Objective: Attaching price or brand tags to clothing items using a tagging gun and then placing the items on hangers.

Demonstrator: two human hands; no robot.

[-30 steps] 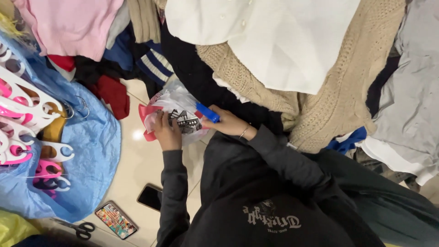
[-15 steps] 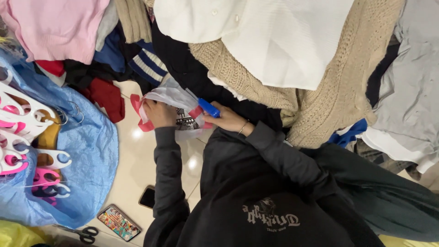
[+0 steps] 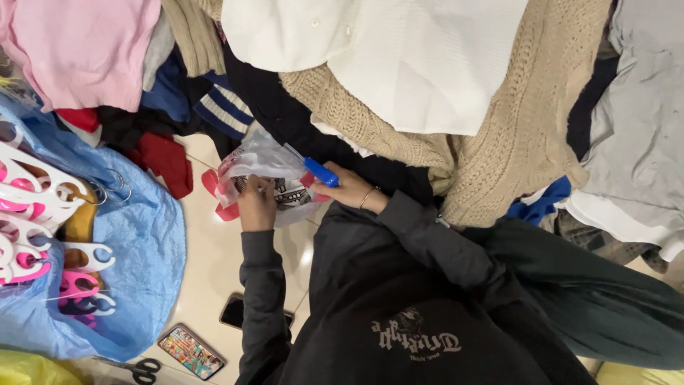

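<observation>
— Grip check, please: what have my hands got?

— Your left hand [image 3: 256,203] is closed on the lower edge of the bag [image 3: 267,160], fingers curled over the printed cloth inside it. Your right hand [image 3: 347,189] is clamped round the blue tool [image 3: 322,172], which sticks out past your thumb toward the bag.

— Where does the bag sit against all that?

— It lies between your hands, above the floor [image 3: 214,257] and just in front of the clothes pile [image 3: 427,71]. Its loose clear top rises over your left fingers. The tool's tip touches, or nearly touches, its right edge; I cannot tell which. A red flap shows under the bag on both sides.

— How do I handle it well?

— I'd say pinch the film and the cloth together with your left hand, so that the plastic does not slide. Pull that edge flat before the tool meets it, and hold your left fingertips clear of the tip. Thin film bunches easily, so a slow, square approach should suit it best.

— Anything close by?

— A sack [image 3: 142,249] of hangers [image 3: 35,192] lies to your left. A phone [image 3: 235,311] and scissors [image 3: 142,369] lie well apart from the bag, near your left elbow.
</observation>
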